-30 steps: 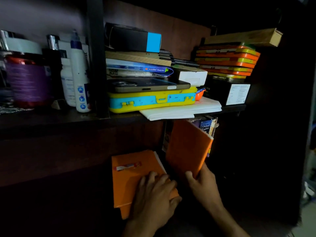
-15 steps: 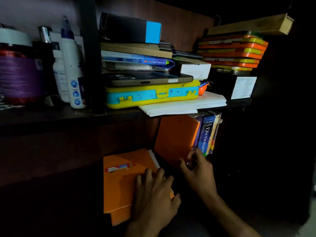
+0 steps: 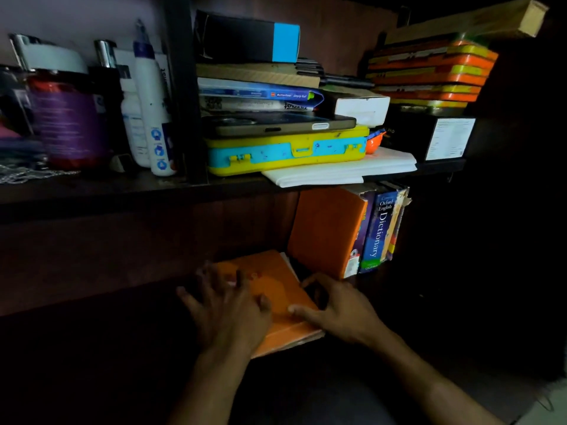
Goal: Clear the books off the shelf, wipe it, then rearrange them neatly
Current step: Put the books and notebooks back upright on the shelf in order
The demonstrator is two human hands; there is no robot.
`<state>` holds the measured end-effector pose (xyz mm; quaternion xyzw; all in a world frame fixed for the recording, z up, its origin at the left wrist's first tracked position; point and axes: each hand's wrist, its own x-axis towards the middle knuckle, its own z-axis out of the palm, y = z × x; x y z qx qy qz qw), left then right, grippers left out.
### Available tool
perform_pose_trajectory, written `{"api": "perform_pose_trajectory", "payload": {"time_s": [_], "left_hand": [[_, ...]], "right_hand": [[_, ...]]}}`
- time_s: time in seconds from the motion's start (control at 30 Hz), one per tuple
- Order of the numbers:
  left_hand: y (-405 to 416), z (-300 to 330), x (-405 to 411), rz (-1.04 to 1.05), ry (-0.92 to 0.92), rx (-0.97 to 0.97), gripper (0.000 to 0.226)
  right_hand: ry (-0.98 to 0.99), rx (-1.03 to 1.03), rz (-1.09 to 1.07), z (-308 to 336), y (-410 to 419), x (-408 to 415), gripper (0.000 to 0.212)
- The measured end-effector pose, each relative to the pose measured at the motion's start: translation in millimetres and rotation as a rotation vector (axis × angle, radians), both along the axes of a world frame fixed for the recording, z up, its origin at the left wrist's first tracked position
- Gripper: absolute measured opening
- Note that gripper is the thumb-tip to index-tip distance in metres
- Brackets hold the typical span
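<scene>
A flat pile of orange books point(image 3: 276, 289) lies on the dark lower shelf. My left hand point(image 3: 227, 311) rests on its left part with fingers spread. My right hand point(image 3: 340, 308) touches the pile's right edge, thumb on the cover and fingers curled at the side. Behind them an orange-covered book point(image 3: 325, 231) stands upright against a blue Oxford English Dictionary point(image 3: 379, 231) and other upright books point(image 3: 397, 222).
The upper shelf point(image 3: 122, 191) carries bottles point(image 3: 150, 111), a purple jar point(image 3: 67, 124), a yellow and blue case point(image 3: 285, 151) under a tablet and boxes, white papers point(image 3: 343, 170), a black box point(image 3: 429, 136) and stacked orange trays point(image 3: 429, 72). The lower shelf is very dark.
My right hand stood the orange book upright against the dictionary, let it go, then came down onto the flat orange pile. My left hand spread its fingers and shifted left on the pile.
</scene>
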<state>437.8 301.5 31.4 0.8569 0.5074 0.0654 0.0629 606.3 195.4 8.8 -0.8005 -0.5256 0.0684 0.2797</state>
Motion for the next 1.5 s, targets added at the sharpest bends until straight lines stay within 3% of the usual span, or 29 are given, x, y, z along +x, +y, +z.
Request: {"api": "perform_pose_trajectory", "payload": {"time_s": [0.07,0.17,0.23,0.3,0.37,0.43,0.47,0.5,0.6,0.7,0.77,0.83,0.9,1.0,1.07,1.17,1.23,1.3,1.5], "left_hand": [[1,-3,-1,0.013,0.052,-0.079,0.069],[-14,1,6,-0.059,0.033,0.115,0.073],[-14,0,7,-0.063,-0.098,0.184,0.073],[-10,-5,8,-0.082,-0.466,0.182,0.07],[-6,-7,9,0.023,-0.995,0.077,0.066],[-5,-3,8,0.198,-1.485,-0.31,0.062],[-7,-1,7,0.225,-1.667,-0.54,0.054],[-10,2,8,0.205,-1.732,-0.704,0.042],[-29,6,12,0.06,-1.546,-0.751,0.016],[-45,5,19,0.057,-1.387,-0.476,0.016],[-50,6,20,0.076,-1.437,-0.332,0.016],[-52,7,19,0.039,-1.486,-0.238,0.022],[-49,2,18,-0.099,-1.439,-0.203,0.013],[-43,-11,21,-0.484,-1.192,-0.496,0.075],[-42,-12,22,-0.61,-1.036,-0.562,0.072],[-40,-15,23,-0.606,-0.777,-0.298,0.052],[-37,-18,24,-0.604,-0.55,-0.12,0.053],[-34,-19,24,-0.607,-0.391,-0.066,0.053],[-30,-22,23,-0.584,-0.323,-0.044,0.059]], "right_hand": [[-0.023,-0.087,-0.02,2,5,-3,0.074],[0.179,-0.027,-0.012,-1,4,4,0.061],[0.288,0.072,0.0,-5,2,9,0.054],[0.33,0.231,-0.012,-7,-1,10,0.05],[0.316,0.396,-0.028,-5,-3,10,0.044],[0.272,0.548,-0.035,-1,-3,8,0.042],[0.249,0.608,-0.042,0,-3,8,0.041],[0.23,0.649,-0.054,-1,-3,8,0.041],[0.146,0.615,-0.122,-5,-1,11,0.04],[-0.035,0.597,-0.219,-7,-1,15,0.045],[-0.085,0.632,-0.233,-3,-2,13,0.043],[-0.032,0.631,-0.114,2,-5,5,0.037],[0.046,0.561,0.15,5,-7,-5,0.045],[0.126,0.485,0.345,6,-8,-10,0.058],[0.155,0.519,0.274,4,-8,-4,0.05],[0.049,0.562,-0.009,-1,-7,8,0.034],[0.027,0.546,-0.204,-1,-8,16,0.039],[0.109,0.52,-0.282,1,-9,17,0.054],[0.304,0.688,-0.332,2,-9,13,0.054]]}}
